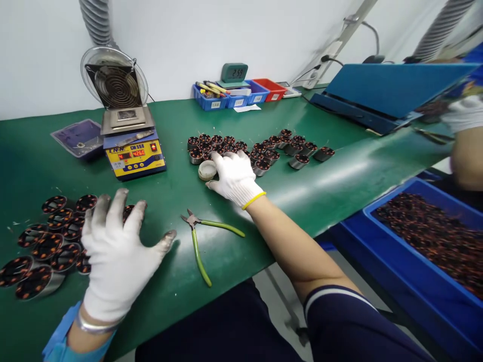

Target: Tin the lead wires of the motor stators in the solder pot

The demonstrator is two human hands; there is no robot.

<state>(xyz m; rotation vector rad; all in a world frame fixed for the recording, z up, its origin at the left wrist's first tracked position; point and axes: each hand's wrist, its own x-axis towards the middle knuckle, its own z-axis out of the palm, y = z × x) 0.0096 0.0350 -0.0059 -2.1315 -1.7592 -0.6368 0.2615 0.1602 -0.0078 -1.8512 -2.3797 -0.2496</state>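
Note:
My left hand [115, 256], in a white glove with soiled fingertips, is spread out at the right edge of a group of round metal motor stators [47, 246] with copper windings. Nothing shows in its grasp. Farther forward, my right hand [236, 178] reaches over the near side of a second group of stators [285, 146], thumb apart from the fingers; its fingertips partly cover some of them. Beside that thumb stands a small round whitish tub [207, 171]. Between my hands, green-handled diagonal cutters [193, 221] lie with their handles apart.
A yellow-and-blue soldering station [138, 158] with a fan stands behind, beside a purple tray [77, 138]. Blue bins [215, 103], a red bin [269, 89] and a clock [234, 73] line the wall. A blue crate [411, 261] of parts sits right; another person's gloved hand [466, 113] is beyond.

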